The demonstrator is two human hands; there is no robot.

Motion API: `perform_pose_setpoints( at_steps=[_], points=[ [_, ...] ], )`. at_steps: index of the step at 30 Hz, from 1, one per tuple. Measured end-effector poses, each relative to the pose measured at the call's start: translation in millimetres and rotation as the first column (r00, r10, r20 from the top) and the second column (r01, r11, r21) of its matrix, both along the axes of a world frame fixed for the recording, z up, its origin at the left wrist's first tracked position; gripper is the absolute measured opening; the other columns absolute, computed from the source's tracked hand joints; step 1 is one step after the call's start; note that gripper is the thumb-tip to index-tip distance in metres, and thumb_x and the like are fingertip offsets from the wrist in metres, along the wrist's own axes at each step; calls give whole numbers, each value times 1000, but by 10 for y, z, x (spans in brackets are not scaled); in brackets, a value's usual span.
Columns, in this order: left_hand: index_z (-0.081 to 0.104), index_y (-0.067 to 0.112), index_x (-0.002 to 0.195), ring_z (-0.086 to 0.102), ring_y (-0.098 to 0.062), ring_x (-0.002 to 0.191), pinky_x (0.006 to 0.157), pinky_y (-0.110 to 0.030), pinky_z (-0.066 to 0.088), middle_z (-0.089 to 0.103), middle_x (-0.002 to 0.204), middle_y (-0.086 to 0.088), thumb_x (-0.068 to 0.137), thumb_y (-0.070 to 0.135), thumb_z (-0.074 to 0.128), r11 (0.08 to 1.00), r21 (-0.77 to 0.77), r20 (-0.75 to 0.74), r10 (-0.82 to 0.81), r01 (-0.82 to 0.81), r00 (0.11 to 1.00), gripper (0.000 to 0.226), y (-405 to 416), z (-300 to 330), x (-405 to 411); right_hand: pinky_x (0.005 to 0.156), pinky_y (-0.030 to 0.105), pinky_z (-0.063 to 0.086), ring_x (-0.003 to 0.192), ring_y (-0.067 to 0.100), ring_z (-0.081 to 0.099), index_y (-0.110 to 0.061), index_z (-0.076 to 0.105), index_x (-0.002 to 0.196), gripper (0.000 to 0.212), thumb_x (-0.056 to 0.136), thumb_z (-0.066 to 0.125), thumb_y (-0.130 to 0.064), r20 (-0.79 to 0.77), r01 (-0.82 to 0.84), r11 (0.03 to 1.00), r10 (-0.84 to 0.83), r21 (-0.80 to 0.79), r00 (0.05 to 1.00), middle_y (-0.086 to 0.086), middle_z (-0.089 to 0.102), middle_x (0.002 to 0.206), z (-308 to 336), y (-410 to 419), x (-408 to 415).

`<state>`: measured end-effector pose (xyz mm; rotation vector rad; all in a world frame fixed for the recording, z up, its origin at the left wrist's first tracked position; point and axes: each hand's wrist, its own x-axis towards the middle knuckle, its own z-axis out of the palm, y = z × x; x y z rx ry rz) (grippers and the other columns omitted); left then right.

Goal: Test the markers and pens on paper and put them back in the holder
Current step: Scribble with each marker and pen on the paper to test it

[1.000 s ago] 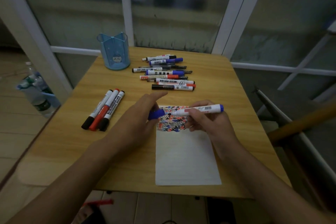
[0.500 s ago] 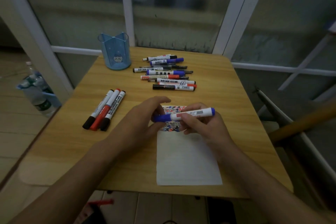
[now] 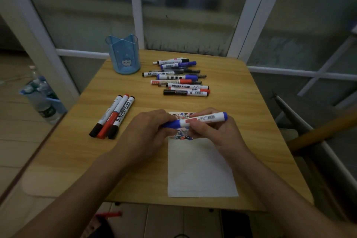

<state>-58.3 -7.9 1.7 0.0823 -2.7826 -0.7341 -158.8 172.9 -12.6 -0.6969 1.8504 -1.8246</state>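
Blue marker (image 3: 201, 120): barrel gripped by right hand (image 3: 210, 133), cap end pinched by left hand (image 3: 148, 133) (apparently for capping), above scribbled paper (image 3: 201, 170).

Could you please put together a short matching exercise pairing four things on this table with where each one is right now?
Things:
1. blue marker
2. blue pen holder
3. sheet of paper
4. three markers lying side by side

Places:
A. at the far left corner of the table, standing upright
B. flat on the table under both hands
C. held above the paper between the left hand and the right hand
D. on the table to the left of the hands, caps toward the person

Pairs: 1-C, 2-A, 3-B, 4-D
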Motion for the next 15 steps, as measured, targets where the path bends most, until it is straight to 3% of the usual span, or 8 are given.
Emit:
perform_pose_setpoints(
  at_steps=[4, 7, 12, 15],
  points=[
    [64, 19, 121, 53, -4, 91, 78, -12, 38, 67, 110, 2, 91, 22, 64, 1000, 12, 40, -2, 2, 999, 30, -9, 7, 17, 76, 38, 61, 82, 25, 74, -5, 67, 101, 17, 87, 71, -13, -27, -29, 1000, 29, -6, 999, 11, 76, 90, -7, -26, 10],
    [65, 19, 119, 56, -6, 93, 79, -16, 42, 68, 110, 1, 92, 23, 63, 999, 48, 69, -19, 15, 997, 27, 7, 17, 37, 75, 37, 61, 81, 23, 74, -7, 67, 101, 14, 89, 70, -11, -56, -47, 999, 47, 15, 997, 9, 76, 90, -15, -32, 7],
    [66, 21, 117, 51, 5, 82, 68, -7, 34, 68, 107, 5, 93, 26, 61, 997, 81, 53, -5, 1, 999, 25, 87, -2, 64, 72, 30, 59, 79, 22, 73, -8, 69, 101, 11, 90, 68, -8, -48, -81, 997, 81, 0, 996, 10, 76, 90, 21, -30, 19],
    [66, 23, 116, 52, 5, 82, 68, -7, 35, 67, 104, 7, 92, 27, 62, 996, 92, 40, 6, -10, 999, 25, 101, 41, 64, 76, 34, 60, 80, 24, 73, -6, 69, 105, 19, 88, 68, -15, -35, -89, 996, 89, -16, 995, 13, 75, 90, 53, -22, 34]
  ],
)
